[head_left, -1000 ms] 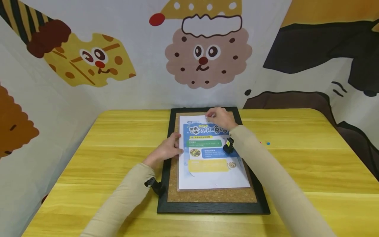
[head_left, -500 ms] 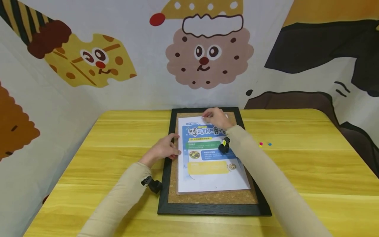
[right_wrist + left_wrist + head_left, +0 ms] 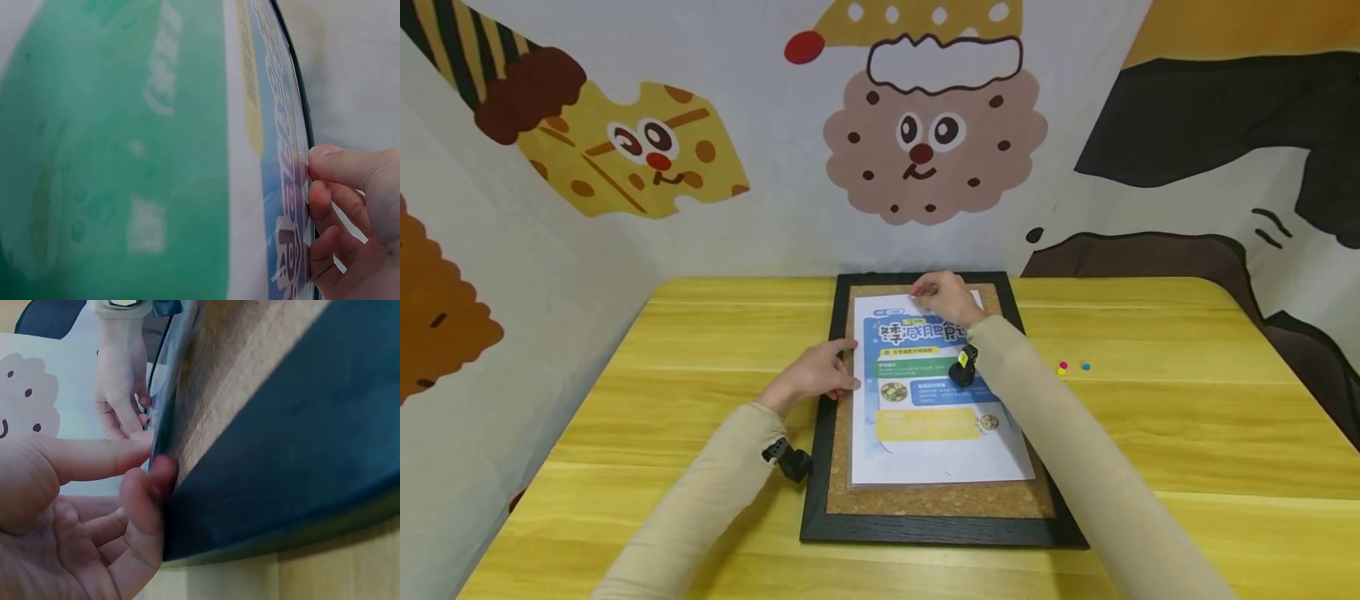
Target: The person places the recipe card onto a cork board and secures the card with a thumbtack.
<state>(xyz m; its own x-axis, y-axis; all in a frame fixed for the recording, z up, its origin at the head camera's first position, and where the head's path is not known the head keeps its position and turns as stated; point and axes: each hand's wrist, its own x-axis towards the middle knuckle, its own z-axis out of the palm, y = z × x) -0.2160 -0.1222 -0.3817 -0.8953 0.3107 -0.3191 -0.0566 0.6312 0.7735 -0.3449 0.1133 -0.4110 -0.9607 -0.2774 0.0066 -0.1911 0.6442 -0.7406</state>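
Note:
A printed poster sheet (image 3: 925, 458) lies on a cork board (image 3: 940, 500) with a black frame (image 3: 940, 530). My left hand (image 3: 811, 371) rests at the sheet's left edge. Its thumb and forefinger are spread and touch that edge; in the left wrist view the other fingers bend beside the frame. At the sheet's top edge my right hand (image 3: 947, 297) pinches a small whitish piece (image 3: 303, 157), like a pushpin, between thumb and fingertips. The hand and sleeve hide the sheet's upper right part.
The board lies on a yellow wood-grain table (image 3: 722, 325). Right of it are small coloured pieces, one magenta (image 3: 1063, 365), one yellow (image 3: 1061, 372) and one blue (image 3: 1086, 367). A cloth backdrop (image 3: 760, 242) with cartoon figures stands behind the table.
My right hand has moved slightly left along the sheet's top edge, and its sleeve uncovers the magenta and yellow pieces. My left hand stays at the left edge. The view shifts slightly.

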